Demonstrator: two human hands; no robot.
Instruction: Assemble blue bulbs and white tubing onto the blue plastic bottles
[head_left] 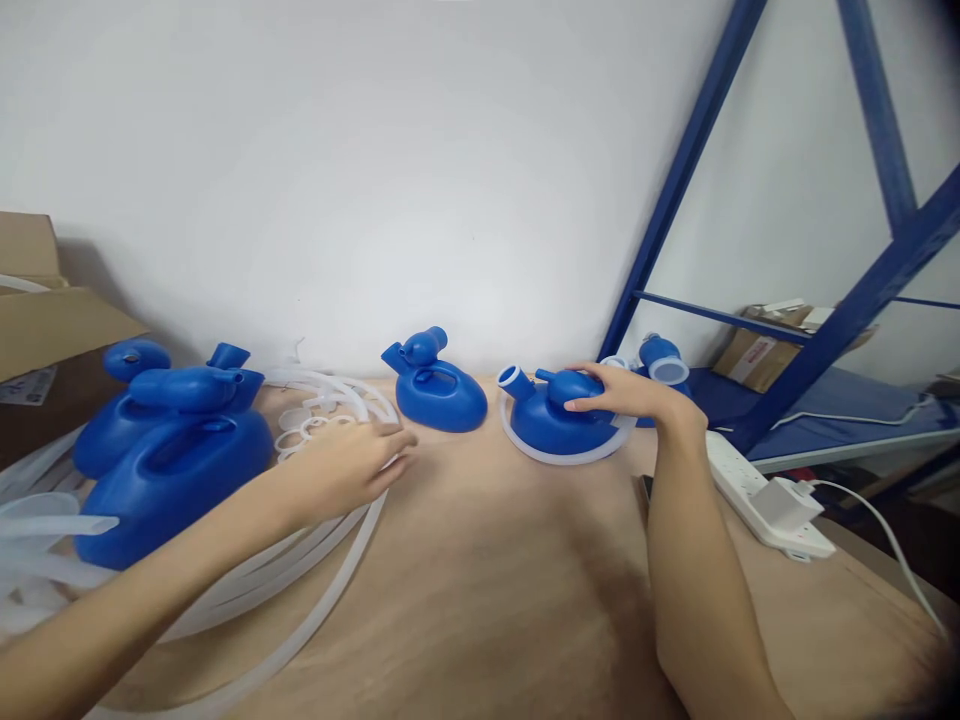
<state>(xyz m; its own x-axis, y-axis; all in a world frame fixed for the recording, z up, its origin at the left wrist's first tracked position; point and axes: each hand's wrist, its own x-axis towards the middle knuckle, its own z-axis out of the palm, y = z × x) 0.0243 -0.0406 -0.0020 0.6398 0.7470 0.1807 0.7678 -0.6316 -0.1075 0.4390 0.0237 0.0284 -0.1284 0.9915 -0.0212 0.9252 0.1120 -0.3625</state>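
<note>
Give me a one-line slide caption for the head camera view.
Right hand on a rounded, white-collared blue plastic jug, left hand near coiled translucent plastic tubes.

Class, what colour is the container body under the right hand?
The container body is blue, shown in the head view.

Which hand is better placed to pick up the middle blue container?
Left, likely. The left hand is close to the middle container, at its near left, while the right hand is occupied, gripping the right container.
</note>
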